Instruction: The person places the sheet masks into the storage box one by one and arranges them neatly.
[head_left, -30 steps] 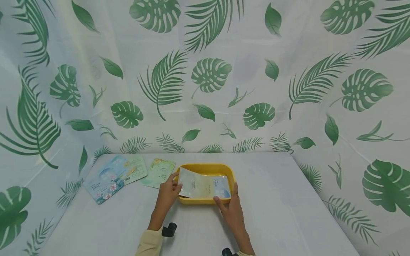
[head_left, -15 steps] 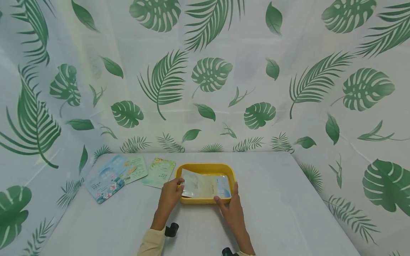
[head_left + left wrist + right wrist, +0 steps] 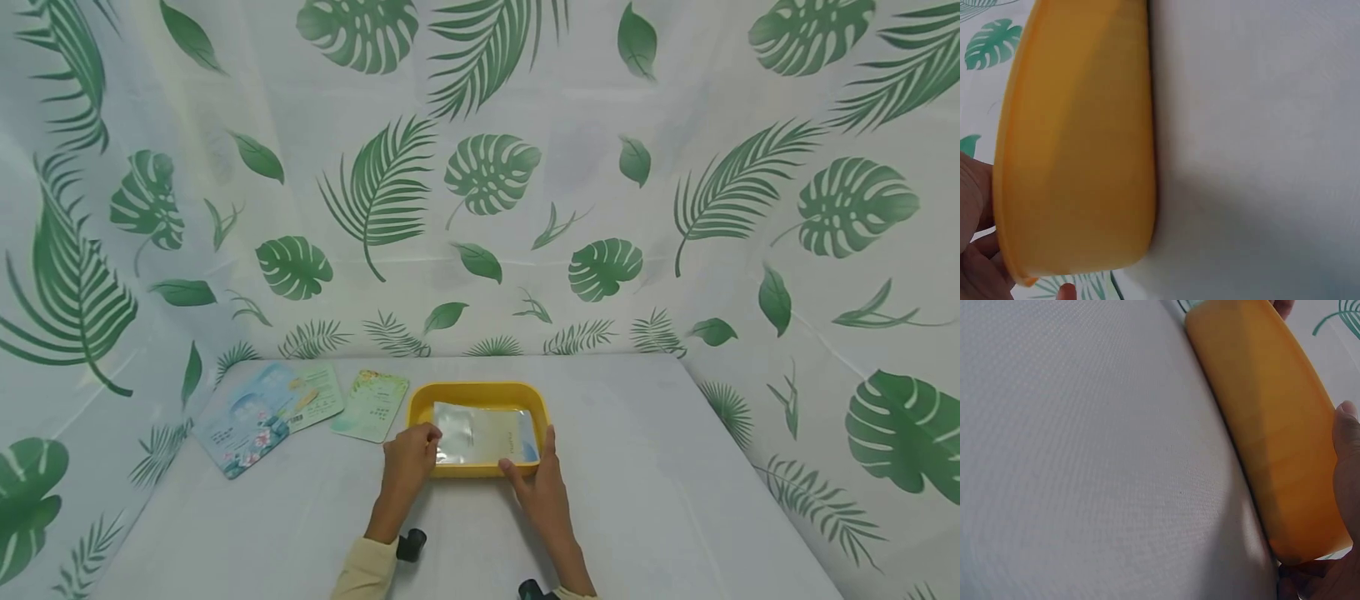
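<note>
On the table stands a yellow plastic tray [image 3: 480, 471], its long side facing me. A pale, shiny flat sachet [image 3: 476, 433] lies inside, overlapping a light-blue sachet [image 3: 529, 437] at the right end. My left hand [image 3: 408, 458] is at the tray's front left corner, fingers curled and pinching the pale sachet's left edge; the fingertips are partly hidden. With the thumb [image 3: 1346, 434] on the front rim and fingers round the right end, my right hand [image 3: 542, 492] grips the tray. In the left wrist view the tray wall [image 3: 1085, 137] hides the sachets.
Left of the tray lie a large blue flowered sachet [image 3: 247, 425], a green sachet [image 3: 321, 393] partly under it, and another green sachet [image 3: 371, 404] standing apart. Leaf-printed cloth [image 3: 480, 275] rises behind the white table [image 3: 637, 500] and on both sides.
My left hand has moved right and turned more inward over the tray's corner. The pale sachet has slid right, covering more of the light-blue one. My right hand has stayed on the tray.
</note>
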`<control>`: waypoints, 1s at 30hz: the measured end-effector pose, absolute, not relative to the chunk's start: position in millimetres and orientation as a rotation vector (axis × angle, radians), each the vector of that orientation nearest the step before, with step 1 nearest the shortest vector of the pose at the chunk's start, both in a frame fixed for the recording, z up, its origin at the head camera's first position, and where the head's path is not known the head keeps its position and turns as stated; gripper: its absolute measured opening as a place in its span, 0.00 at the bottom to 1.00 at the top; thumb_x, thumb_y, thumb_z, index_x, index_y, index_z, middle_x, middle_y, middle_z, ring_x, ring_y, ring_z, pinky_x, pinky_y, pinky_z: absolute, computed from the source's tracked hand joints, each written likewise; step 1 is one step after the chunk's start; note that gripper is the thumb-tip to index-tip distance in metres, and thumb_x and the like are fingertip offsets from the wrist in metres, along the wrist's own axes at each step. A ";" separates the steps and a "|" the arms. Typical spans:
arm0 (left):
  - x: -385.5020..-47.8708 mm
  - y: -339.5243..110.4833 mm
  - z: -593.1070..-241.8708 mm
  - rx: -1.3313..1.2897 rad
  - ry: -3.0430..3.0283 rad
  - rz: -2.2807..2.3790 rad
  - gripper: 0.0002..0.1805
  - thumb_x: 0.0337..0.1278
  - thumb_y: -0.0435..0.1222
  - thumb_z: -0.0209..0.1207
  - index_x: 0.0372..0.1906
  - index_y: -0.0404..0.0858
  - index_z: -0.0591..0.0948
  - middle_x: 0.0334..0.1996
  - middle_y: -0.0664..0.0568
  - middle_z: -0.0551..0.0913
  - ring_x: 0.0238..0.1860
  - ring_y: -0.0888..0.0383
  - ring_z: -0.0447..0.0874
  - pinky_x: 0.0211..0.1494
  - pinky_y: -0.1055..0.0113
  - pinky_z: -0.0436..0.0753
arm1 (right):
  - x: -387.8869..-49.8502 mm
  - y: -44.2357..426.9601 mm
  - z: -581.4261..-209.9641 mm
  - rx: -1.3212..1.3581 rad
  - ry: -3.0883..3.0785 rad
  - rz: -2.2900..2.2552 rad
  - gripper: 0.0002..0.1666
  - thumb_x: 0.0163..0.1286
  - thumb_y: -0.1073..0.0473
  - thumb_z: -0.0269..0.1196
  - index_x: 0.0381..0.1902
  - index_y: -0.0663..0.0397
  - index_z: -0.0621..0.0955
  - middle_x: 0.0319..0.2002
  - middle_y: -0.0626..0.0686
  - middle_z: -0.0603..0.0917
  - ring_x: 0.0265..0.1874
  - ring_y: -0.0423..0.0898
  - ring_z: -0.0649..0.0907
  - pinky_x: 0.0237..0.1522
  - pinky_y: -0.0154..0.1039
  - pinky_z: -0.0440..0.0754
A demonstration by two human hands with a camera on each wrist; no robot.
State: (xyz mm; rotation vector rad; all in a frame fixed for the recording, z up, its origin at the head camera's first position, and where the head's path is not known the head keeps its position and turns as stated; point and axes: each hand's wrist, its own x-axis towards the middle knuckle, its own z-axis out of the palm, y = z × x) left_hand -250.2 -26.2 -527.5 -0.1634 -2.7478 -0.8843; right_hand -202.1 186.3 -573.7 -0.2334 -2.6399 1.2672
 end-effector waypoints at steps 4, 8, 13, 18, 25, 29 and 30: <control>-251.2 -24.6 -530.2 -0.181 -2.776 -0.921 0.04 0.56 0.30 0.64 0.36 0.40 0.86 0.31 0.52 0.87 0.30 0.57 0.82 0.39 0.54 0.78 | -201.8 185.8 -573.7 -0.230 -2.633 1.286 0.64 0.64 0.34 0.63 0.78 0.52 0.38 0.74 0.69 0.56 0.72 0.65 0.62 0.68 0.61 0.64; -252.7 -24.4 -526.6 -0.216 -2.810 -0.949 0.05 0.57 0.29 0.62 0.38 0.37 0.84 0.31 0.50 0.86 0.29 0.57 0.80 0.35 0.59 0.80 | -202.5 185.8 -573.8 -0.225 -2.620 1.285 0.64 0.63 0.34 0.63 0.78 0.52 0.38 0.73 0.69 0.57 0.71 0.65 0.63 0.68 0.61 0.64; -252.5 -22.5 -520.5 -0.234 -2.889 -0.958 0.07 0.62 0.31 0.60 0.42 0.33 0.82 0.31 0.48 0.85 0.27 0.58 0.79 0.31 0.63 0.79 | -202.8 186.5 -575.1 -0.230 -2.630 1.299 0.64 0.64 0.33 0.62 0.78 0.50 0.37 0.74 0.68 0.56 0.73 0.63 0.61 0.70 0.60 0.62; -252.7 -20.8 -522.9 -0.228 -2.915 -0.920 0.09 0.64 0.33 0.59 0.44 0.32 0.82 0.34 0.45 0.86 0.28 0.55 0.80 0.31 0.61 0.81 | -202.9 186.2 -576.1 -0.224 -2.632 1.284 0.64 0.64 0.34 0.62 0.78 0.51 0.37 0.74 0.68 0.55 0.73 0.64 0.60 0.70 0.61 0.62; -251.8 -20.0 -525.8 -0.291 -2.876 -0.835 0.10 0.64 0.33 0.57 0.44 0.31 0.82 0.36 0.42 0.86 0.34 0.47 0.85 0.35 0.56 0.83 | -202.6 185.8 -575.3 -0.222 -2.621 1.259 0.64 0.64 0.35 0.63 0.78 0.53 0.38 0.74 0.69 0.57 0.72 0.65 0.62 0.68 0.62 0.64; -250.4 -19.5 -525.7 -0.325 -2.860 -0.801 0.10 0.64 0.34 0.58 0.43 0.31 0.82 0.34 0.43 0.86 0.32 0.47 0.85 0.34 0.56 0.83 | -202.3 185.7 -575.1 -0.219 -2.620 1.262 0.63 0.64 0.35 0.63 0.78 0.53 0.38 0.73 0.70 0.57 0.72 0.66 0.62 0.67 0.62 0.65; -249.9 -19.6 -525.5 -0.336 -2.856 -0.793 0.10 0.64 0.34 0.58 0.43 0.32 0.82 0.34 0.43 0.86 0.31 0.48 0.85 0.34 0.56 0.82 | -202.1 185.6 -575.0 -0.216 -2.620 1.262 0.63 0.64 0.35 0.63 0.78 0.53 0.38 0.73 0.70 0.57 0.71 0.66 0.62 0.67 0.62 0.65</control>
